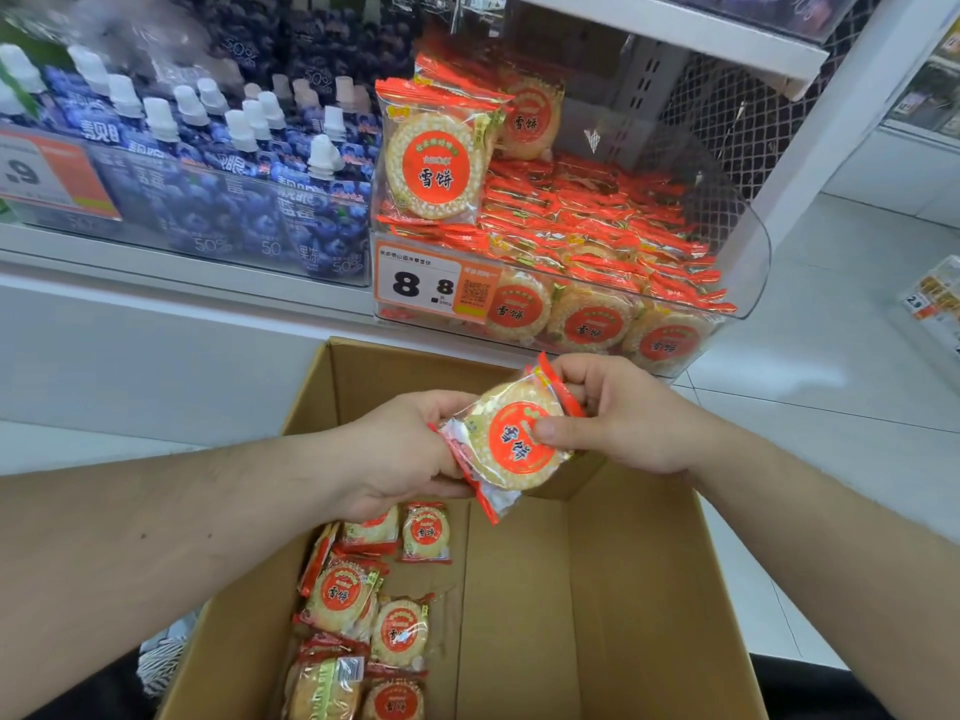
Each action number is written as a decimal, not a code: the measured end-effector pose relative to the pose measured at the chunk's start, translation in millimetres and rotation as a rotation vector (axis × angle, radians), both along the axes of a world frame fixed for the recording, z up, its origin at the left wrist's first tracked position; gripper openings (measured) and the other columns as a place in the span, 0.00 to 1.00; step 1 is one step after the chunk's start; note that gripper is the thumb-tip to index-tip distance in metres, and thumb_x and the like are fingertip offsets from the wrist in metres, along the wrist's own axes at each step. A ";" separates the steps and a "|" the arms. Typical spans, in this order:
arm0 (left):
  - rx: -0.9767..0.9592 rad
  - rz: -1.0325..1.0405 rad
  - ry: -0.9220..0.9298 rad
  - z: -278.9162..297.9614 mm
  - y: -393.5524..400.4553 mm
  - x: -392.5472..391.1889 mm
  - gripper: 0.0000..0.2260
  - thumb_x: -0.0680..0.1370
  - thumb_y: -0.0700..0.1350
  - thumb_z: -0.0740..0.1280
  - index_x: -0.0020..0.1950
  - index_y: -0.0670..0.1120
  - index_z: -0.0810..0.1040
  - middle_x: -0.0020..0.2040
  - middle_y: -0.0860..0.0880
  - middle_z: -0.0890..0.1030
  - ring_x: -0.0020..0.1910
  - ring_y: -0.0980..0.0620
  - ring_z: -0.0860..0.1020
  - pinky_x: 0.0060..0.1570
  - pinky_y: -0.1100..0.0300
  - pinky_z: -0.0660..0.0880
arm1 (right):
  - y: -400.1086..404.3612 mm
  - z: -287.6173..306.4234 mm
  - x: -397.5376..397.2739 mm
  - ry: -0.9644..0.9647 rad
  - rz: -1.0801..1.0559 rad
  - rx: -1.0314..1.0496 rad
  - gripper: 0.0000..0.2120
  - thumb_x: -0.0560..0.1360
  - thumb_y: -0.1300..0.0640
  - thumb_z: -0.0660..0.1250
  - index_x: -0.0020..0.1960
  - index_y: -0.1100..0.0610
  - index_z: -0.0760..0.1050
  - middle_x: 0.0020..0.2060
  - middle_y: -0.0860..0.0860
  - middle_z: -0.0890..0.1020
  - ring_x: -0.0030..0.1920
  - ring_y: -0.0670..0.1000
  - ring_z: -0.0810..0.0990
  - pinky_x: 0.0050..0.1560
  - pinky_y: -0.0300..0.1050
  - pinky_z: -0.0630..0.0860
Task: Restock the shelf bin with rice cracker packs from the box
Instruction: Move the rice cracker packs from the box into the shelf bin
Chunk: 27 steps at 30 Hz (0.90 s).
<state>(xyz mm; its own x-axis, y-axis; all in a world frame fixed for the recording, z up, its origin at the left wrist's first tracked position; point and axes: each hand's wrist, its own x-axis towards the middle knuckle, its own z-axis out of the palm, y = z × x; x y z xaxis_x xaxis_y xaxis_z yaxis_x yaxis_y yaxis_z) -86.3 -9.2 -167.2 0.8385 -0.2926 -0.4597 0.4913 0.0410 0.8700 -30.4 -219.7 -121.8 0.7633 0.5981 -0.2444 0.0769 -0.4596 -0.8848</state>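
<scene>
Over the open cardboard box (639, 589) both my hands hold a rice cracker pack (511, 444) with a red round label, apparently with another pack stacked beneath it. My left hand (400, 454) grips its lower left end. My right hand (618, 413) pinches its upper right side, thumb on the label. Several more packs (363, 615) lie in the box's left half. Above, the clear shelf bin (748, 241) is filled with packs in rows, and two packs (441, 163) stand upright at its back left.
An orange price tag (436, 285) reading 8.8 is fixed to the bin's front. Left of the bin stand blue spouted drink pouches (234, 163) on the same shelf. A white shelf board (670, 23) hangs over the bin. White floor tiles lie to the right.
</scene>
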 end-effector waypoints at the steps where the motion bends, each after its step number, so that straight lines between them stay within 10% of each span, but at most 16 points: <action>1: 0.002 -0.021 -0.020 1.3 -0.8 0.0 0.26 0.73 0.25 0.67 0.65 0.50 0.76 0.54 0.46 0.84 0.53 0.49 0.83 0.49 0.56 0.81 | 0.9 -0.2 -0.9 -0.044 -0.014 -0.041 0.22 0.67 0.54 0.75 0.57 0.62 0.76 0.49 0.55 0.86 0.50 0.53 0.85 0.55 0.53 0.81; 8: 0.000 -0.114 -0.136 10.3 4.3 2.2 0.29 0.71 0.24 0.69 0.66 0.49 0.75 0.54 0.47 0.84 0.53 0.48 0.83 0.49 0.55 0.81 | 0.3 0.7 -2.8 -0.295 -0.065 -0.159 0.15 0.70 0.53 0.77 0.52 0.46 0.74 0.49 0.49 0.80 0.46 0.45 0.82 0.45 0.45 0.81; 16: -0.053 -0.356 -0.090 21.8 15.4 3.7 0.36 0.64 0.25 0.66 0.69 0.48 0.71 0.64 0.44 0.79 0.62 0.45 0.79 0.63 0.47 0.75 | 1.1 2.8 -8.7 -0.196 0.010 -0.206 0.15 0.75 0.59 0.73 0.55 0.48 0.70 0.50 0.47 0.81 0.50 0.43 0.82 0.50 0.42 0.81; 22: 0.155 -0.283 -0.093 24.5 4.9 0.5 0.29 0.64 0.48 0.78 0.63 0.48 0.73 0.55 0.47 0.83 0.51 0.49 0.84 0.45 0.57 0.80 | 11.2 -1.4 -14.9 -0.270 0.039 -0.277 0.19 0.76 0.54 0.72 0.62 0.54 0.68 0.50 0.52 0.83 0.50 0.54 0.83 0.52 0.58 0.80; 27: 0.255 -0.214 -0.141 19.6 7.1 0.9 0.19 0.71 0.40 0.76 0.59 0.47 0.75 0.51 0.45 0.84 0.49 0.46 0.84 0.45 0.53 0.82 | 15.6 -3.1 -16.9 -0.314 0.000 -0.264 0.19 0.73 0.51 0.74 0.58 0.49 0.69 0.47 0.46 0.83 0.46 0.44 0.83 0.48 0.49 0.81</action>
